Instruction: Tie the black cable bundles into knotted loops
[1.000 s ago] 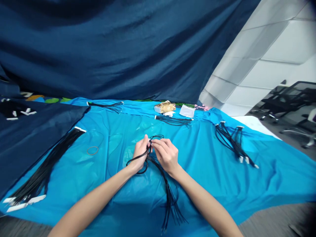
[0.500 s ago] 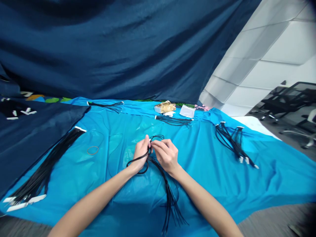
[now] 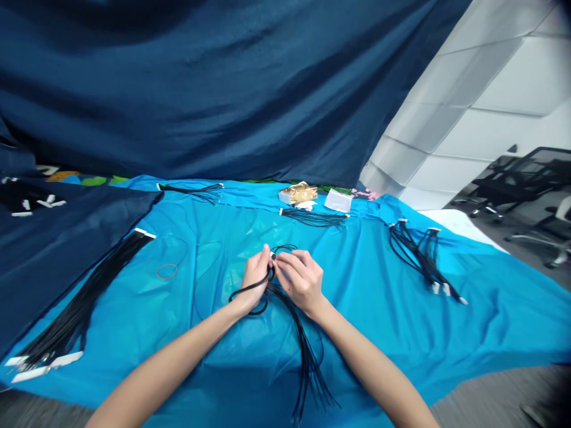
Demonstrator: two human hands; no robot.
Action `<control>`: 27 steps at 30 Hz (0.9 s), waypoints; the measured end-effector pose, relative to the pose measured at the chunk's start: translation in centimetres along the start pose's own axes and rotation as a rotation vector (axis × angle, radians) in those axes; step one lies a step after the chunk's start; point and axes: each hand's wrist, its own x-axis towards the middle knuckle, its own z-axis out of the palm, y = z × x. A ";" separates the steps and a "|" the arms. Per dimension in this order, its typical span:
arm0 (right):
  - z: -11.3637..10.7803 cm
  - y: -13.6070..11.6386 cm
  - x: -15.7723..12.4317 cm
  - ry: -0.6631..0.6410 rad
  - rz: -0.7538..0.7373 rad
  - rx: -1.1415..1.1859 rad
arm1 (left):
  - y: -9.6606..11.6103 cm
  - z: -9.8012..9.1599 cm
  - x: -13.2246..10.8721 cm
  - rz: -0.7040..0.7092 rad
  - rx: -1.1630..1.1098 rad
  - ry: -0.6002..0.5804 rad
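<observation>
Head view, what do the two hands hold?

— Both hold one bunch of black wires [image 3: 300,333]. The left hand [image 3: 255,274] is curled shut around a loop of them. The right hand [image 3: 301,278] pinches the top of the bunch, with its fingers [image 3: 289,261] bent close to the left thumb.

— Where is the bunch?

— In the middle of the blue cloth [image 3: 383,321], right in front of the person. Its top sits between the hands, and its loose ends spread out down toward the near edge.

— What else lies on the cloth?

— A long bunch [image 3: 75,309] with white tags lies far to the left. A brown band [image 3: 167,271] lies left of the hands. More wires [image 3: 422,258] lie to the right. A gold box [image 3: 298,193] sits at the back, by a dark curtain [image 3: 214,89].
</observation>
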 end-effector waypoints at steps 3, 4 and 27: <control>0.0 0.0 0.0 -0.013 -0.007 -0.008 | -0.1 0.0 0.0 0.018 0.014 -0.008; 0.0 0.0 0.0 -0.018 -0.009 -0.009 | -0.1 0.0 0.0 0.022 0.021 -0.011; -0.9 0.8 0.2 -0.101 -0.110 0.507 | 1.7 -1.8 1.8 -0.134 -0.287 -0.118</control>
